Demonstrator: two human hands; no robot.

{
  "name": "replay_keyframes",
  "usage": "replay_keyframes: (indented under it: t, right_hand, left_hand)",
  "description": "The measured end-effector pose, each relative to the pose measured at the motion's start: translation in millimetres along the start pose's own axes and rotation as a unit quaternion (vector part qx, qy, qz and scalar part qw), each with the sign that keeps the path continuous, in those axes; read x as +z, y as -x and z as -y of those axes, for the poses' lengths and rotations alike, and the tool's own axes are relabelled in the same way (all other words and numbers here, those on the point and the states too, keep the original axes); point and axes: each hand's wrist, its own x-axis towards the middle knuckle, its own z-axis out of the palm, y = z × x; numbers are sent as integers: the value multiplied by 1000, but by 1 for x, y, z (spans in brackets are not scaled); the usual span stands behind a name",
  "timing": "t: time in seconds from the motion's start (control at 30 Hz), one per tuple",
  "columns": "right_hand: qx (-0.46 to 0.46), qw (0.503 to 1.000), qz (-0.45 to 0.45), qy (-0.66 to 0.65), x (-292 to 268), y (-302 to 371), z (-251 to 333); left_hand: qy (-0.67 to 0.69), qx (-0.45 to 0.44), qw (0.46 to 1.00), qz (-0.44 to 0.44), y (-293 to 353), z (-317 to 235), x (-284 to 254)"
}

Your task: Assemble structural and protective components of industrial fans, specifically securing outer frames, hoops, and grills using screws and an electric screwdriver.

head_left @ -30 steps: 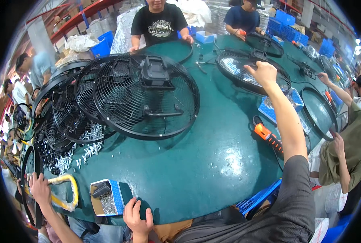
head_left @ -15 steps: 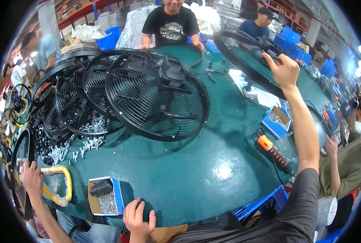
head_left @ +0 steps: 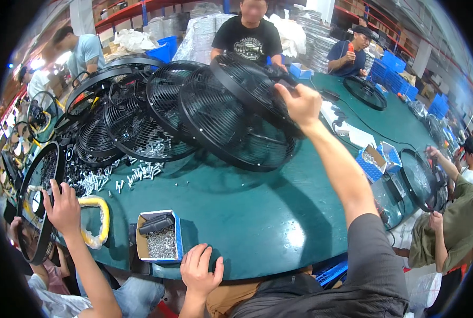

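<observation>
My right hand [head_left: 303, 104] grips the rim of a round black fan guard [head_left: 235, 77], thumb on top. The held guard is tilted, over the near end of a row of overlapping black fan guards [head_left: 215, 124]. Its far side hides part of the row, and whether the two touch I cannot tell. At the table's near edge my left hand [head_left: 200, 269] rests with fingers spread, holding nothing. Just left of it stands a blue-and-white carton of small screws [head_left: 162, 241] with a black piece lying in it.
Loose bolts [head_left: 96, 180] lie beside the pile, near a yellow ring [head_left: 105, 220]. At my left a co-worker's hand [head_left: 64, 206] is by an upright black hoop. To the right are a screw box [head_left: 371, 161] and cables. People stand across the green table [head_left: 236, 212].
My right hand has swung left, bringing the fan guard from the table's right side over the row. The view has shifted right. My left hand stays at the table edge.
</observation>
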Motion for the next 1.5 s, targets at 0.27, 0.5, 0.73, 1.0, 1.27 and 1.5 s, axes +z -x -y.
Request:
replay_keyframes:
  t: [0.27, 0.5, 0.73, 1.0, 1.27, 1.5]
  right_hand:
    - [6, 997, 81, -18, -5, 24, -11]
    - [11, 988, 130, -82, -111, 58, -26]
    - [-23, 980, 199, 20, -332, 163, -28]
    - [120, 955, 223, 154, -446, 272, -14]
    - [116, 960, 255, 3, -388, 287, 1]
    - [100, 965, 241, -26, -357, 272, -7]
  left_hand:
    - [1, 1, 1000, 12, 1, 2, 3]
    - [22, 18, 999, 41, -1, -9, 7]
    - [-46, 43, 998, 10, -5, -35, 5]
    - [3, 22, 997, 79, -10, -51, -1]
    - [-6, 77, 996, 43, -34, -72, 11]
    - [-23, 55, 993, 104, -40, -77, 34]
